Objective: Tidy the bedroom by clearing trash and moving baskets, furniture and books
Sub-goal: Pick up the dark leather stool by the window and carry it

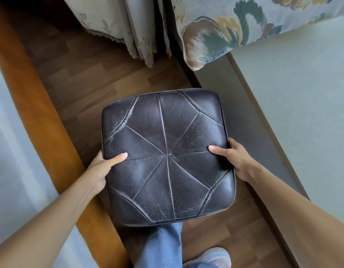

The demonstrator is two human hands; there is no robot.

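The head view looks down on a wooden floor [86,78] running between an orange-brown wooden edge [31,93] on the left and a bed [302,113] on the right. Pale curtains [132,31] hang at the top, beside a floral cover [225,29] that droops over the bed's corner. A dark leather stool [165,132] fills the middle, over the floor strip. The left grip [101,169] clasps its left edge and the right grip [235,159] its right edge, each thumb pressed on the top. A jeans leg [163,246] and a pale shoe [211,256] show below.
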